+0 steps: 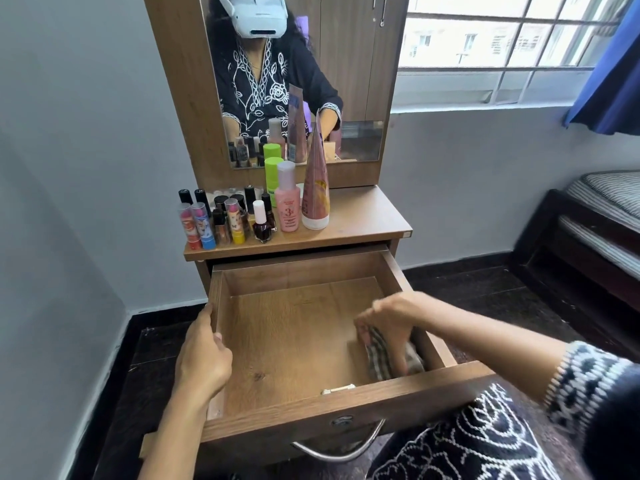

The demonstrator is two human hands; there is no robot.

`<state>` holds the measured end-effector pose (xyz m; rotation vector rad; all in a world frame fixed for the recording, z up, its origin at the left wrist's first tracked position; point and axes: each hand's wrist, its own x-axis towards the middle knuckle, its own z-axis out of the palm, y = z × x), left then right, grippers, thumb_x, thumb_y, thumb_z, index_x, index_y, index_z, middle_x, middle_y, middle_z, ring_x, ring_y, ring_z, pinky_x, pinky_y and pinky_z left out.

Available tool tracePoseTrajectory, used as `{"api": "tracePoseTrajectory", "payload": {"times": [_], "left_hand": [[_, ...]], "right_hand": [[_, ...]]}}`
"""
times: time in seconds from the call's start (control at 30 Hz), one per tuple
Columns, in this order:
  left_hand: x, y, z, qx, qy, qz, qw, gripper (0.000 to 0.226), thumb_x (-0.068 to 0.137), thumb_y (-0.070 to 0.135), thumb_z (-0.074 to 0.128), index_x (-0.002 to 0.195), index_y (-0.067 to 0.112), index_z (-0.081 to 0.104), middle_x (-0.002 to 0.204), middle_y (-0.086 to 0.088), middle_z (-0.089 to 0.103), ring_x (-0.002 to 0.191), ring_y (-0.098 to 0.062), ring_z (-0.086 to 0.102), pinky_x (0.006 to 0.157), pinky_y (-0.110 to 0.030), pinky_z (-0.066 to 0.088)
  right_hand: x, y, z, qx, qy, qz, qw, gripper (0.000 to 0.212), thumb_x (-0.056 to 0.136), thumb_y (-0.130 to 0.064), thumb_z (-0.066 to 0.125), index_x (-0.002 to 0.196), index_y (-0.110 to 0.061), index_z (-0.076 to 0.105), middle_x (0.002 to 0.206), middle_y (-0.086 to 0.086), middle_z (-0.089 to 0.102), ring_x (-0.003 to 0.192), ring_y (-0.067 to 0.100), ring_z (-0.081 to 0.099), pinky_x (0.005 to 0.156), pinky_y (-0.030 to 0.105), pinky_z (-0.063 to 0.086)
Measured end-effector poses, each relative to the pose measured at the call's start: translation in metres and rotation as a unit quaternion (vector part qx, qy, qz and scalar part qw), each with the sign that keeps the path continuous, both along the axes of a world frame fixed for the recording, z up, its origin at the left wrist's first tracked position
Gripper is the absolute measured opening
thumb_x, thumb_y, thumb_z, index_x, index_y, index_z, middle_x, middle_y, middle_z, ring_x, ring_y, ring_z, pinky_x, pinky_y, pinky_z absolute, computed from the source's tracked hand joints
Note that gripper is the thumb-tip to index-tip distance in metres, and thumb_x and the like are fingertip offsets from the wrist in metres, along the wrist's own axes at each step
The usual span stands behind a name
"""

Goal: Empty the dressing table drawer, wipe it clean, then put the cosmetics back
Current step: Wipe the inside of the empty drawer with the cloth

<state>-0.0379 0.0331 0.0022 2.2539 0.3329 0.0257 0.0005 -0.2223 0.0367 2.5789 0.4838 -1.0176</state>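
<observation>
My right hand [388,323] is curled down around a striped cloth [381,355], bunched up and pressed to the floor of the drawer [284,341] in its near right corner. My left hand [202,355] grips the drawer's left wall, thumb inside the rim and fingers outside, well apart from the cloth across the bare wood.

As I judge it, the emptying is done: nothing but the cloth lies inside. The cosmetics [242,216] stand up beyond both hands on the dressing table top [363,216], lipsticks and nail polish clustered to the left, a pink bottle [288,202] and a tall tube [316,188] just beside them. I am in the middle of the wipe, so the rest of the wiping and the putting back are still to come.

My right hand and the cloth are smeared by blur, so I cannot tell exactly how my fingers lie on it, nor how large the cloth is. How much of the floor is already wiped does not show. The drawer's front face is mostly cut off below its handle [341,445].
</observation>
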Motion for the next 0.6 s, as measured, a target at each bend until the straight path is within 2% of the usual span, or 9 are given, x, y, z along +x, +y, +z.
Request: {"api": "tracePoseTrajectory", "payload": {"times": [0.1,0.27,0.47,0.6], "left_hand": [[0.0,0.0,0.0,-0.002,0.0,0.0,1.0,0.055,0.096,0.003,0.035,0.147,0.017,0.02,0.15,-0.011,0.029,0.135,-0.029,0.033,0.109,-0.042,0.03],[0.001,0.0,-0.001,-0.007,-0.004,0.005,1.0,0.055,0.096,0.003,0.035,0.147,0.019,0.021,0.149,-0.01,0.031,0.135,-0.029,0.033,0.108,-0.042,0.03],[0.0,-0.001,-0.001,-0.013,-0.003,0.01,1.0,0.054,0.096,0.004,0.036,0.146,0.02,0.023,0.149,-0.01,0.032,0.134,-0.03,0.034,0.107,-0.041,0.031],[0.0,0.0,0.0,-0.011,-0.009,0.008,1.0,0.054,0.096,0.003,0.036,0.146,0.02,0.024,0.149,-0.01,0.031,0.135,-0.029,0.033,0.107,-0.04,0.031]], "right_hand": [[-0.026,-0.008,-0.01,0.024,-0.032,0.046,0.998,0.061,0.074,-0.013,0.073,0.126,-0.014,0.043,0.122,0.011,0.052,0.104,0.025,0.057,0.056,0.008,0.036],[-0.025,-0.021,-0.012,0.124,-0.095,-0.01,0.988,0.065,0.064,-0.011,0.082,0.121,-0.018,0.054,0.119,0.008,0.054,0.104,0.025,0.059,0.072,0.029,0.05],[0.007,-0.02,-0.021,0.161,-0.159,-0.063,0.972,0.055,0.076,-0.002,0.071,0.125,-0.013,0.05,0.125,0.013,0.045,0.113,0.032,0.054,0.084,0.033,0.047],[0.042,-0.014,-0.011,0.151,-0.141,-0.078,0.975,0.054,0.072,-0.004,0.076,0.12,-0.013,0.055,0.128,0.011,0.048,0.113,0.026,0.054,0.077,0.023,0.044]]}}
